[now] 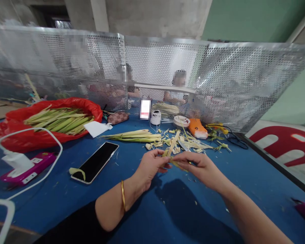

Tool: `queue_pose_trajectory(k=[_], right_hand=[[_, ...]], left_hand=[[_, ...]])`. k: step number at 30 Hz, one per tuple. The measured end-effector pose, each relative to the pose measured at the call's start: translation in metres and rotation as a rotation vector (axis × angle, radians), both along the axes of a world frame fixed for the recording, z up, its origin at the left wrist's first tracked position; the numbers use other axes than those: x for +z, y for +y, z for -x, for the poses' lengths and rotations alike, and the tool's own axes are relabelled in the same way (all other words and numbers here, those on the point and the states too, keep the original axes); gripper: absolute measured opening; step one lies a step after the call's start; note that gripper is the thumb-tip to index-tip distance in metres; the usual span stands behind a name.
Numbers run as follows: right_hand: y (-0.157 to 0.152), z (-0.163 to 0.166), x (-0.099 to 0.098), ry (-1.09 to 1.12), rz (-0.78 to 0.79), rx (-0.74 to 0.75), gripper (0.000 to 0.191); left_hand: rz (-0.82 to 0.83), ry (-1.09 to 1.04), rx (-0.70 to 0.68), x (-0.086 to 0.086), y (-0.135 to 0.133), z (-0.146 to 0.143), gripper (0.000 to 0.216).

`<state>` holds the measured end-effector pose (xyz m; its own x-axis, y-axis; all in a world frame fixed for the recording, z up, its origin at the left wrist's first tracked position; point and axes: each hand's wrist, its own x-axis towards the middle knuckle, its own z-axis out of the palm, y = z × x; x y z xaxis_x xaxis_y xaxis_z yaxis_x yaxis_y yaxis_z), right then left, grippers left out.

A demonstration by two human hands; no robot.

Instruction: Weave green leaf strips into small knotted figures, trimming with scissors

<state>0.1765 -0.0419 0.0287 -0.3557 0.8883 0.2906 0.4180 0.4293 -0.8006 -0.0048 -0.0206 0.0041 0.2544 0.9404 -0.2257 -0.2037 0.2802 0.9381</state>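
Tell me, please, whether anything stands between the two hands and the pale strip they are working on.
Nothing visible does: the left hand and the right hand both have their fingers directly on the pale strip. Scraps lie on the blue table just beyond, not in between.

Pale yellow-green leaf strip, narrow, pinched between fingers, free end slanting up rightward.

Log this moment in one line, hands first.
left hand: holding leaf strip | right hand: pinching near its lower end | beyond: leaf scraps on blue table
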Motion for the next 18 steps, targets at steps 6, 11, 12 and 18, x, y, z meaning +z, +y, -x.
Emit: queue_pose_trajectory(k=[6, 11, 12, 18], right_hand=[[0.000, -0.011, 0.003, 0.154, 0.285, 0.127, 0.025], [0.003, -0.010, -0.001, 0.280, 0.325, 0.108, 0.016], [0.003, -0.008, -0.002, 0.269, 0.254, 0.091, 0.013], [0.000, 0.006, -0.008, 0.401, -0.083, -0.146, 0.013]], left_hand=[[0.115, -0.025, 0.014, 0.006, 0.000, 0.001, 0.033], [0.094, -0.049, -0.010, 0.008, 0.000, 0.003, 0.030], [0.088, -0.047, -0.011, 0.008, 0.000, 0.003, 0.029], [0.032, 0.031, -0.003, 0.007, -0.001, 0.002, 0.028]])
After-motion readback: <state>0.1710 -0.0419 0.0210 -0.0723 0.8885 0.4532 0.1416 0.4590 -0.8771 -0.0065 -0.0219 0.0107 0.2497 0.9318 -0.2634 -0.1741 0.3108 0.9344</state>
